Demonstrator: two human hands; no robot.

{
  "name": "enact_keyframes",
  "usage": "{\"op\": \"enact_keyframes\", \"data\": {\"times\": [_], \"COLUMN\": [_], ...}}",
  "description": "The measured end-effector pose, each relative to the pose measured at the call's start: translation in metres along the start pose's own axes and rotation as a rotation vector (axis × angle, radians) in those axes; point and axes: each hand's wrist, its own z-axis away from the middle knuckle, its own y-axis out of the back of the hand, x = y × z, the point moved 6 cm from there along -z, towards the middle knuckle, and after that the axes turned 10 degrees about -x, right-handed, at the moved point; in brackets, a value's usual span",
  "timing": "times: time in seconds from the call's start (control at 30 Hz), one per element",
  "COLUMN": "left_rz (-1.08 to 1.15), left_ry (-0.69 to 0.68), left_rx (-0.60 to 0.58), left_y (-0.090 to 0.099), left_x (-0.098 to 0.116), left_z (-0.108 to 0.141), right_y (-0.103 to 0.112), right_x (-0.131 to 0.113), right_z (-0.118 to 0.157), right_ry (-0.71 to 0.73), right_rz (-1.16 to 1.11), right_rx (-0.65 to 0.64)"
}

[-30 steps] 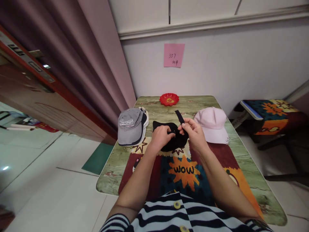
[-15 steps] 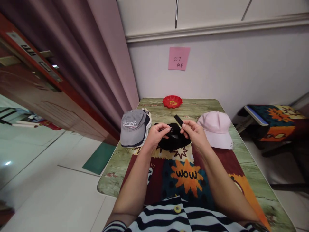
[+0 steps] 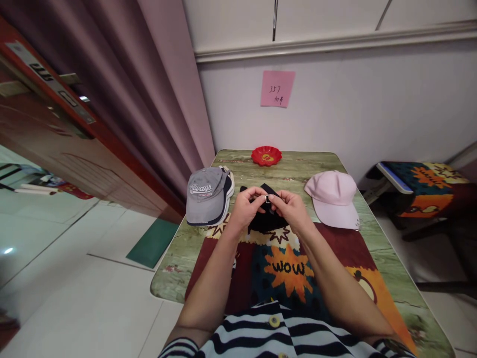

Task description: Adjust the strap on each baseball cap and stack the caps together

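A black cap [image 3: 266,223] lies on the patterned cloth in front of me, partly covered by my fingers. My left hand [image 3: 250,205] pinches the cap's strap by its small metal buckle [image 3: 267,199]. My right hand [image 3: 288,206] closes on the black strap [image 3: 269,189] right beside the buckle, and the two hands almost touch. Whether the strap end passes through the buckle is hidden by the fingertips. To the left sits a grey cap [image 3: 205,196] stacked over other caps; to the right rests a pale pink cap [image 3: 334,198].
The green wood-patterned table [image 3: 171,271] carries a cloth [image 3: 288,268] printed with "WOW". A red scalloped dish [image 3: 266,156] stands at its far edge. A pink note [image 3: 278,88] is stuck to the wall. On the right stands a stool [image 3: 428,184]; a door [image 3: 74,134] is at left.
My hands have come closer together. The right hand has brought the strap, which stuck up free before, down and left against the buckle. The other caps stay where they were.
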Motion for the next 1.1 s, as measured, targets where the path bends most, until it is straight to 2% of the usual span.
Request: {"op": "enact_keyframes", "data": {"times": [0.07,0.27,0.43,0.63,0.83,0.97,1.1], "left_rz": [-0.108,-0.617,-0.772,-0.695,-0.577,-0.343,-0.136], "left_ry": [-0.057,-0.224,-0.280,-0.297,-0.244,-0.153,-0.116], "left_rx": [0.008,0.024,0.001,0.028,0.076,0.115,0.107], "left_y": [-0.001,-0.005,-0.009,-0.005,0.007,0.011,0.009], "left_x": [0.007,0.029,0.032,0.030,0.022,0.013,0.003], "left_z": [0.003,0.010,0.011,0.012,0.010,0.008,0.004], "right_y": [0.000,0.000,0.000,0.001,0.023,0.029,0.020], "right_x": [0.001,0.000,-0.003,-0.002,-0.006,-0.010,-0.007], "right_z": [0.000,-0.002,0.000,0.002,0.003,0.002,0.000], "right_ry": [-0.008,0.016,0.050,0.049,0.061,0.043,0.007], "right_rz": [-0.038,-0.089,-0.078,-0.103,-0.079,0.010,0.032], "right_rx": [0.010,0.026,0.010,-0.019,0.112,0.080,0.018]}}
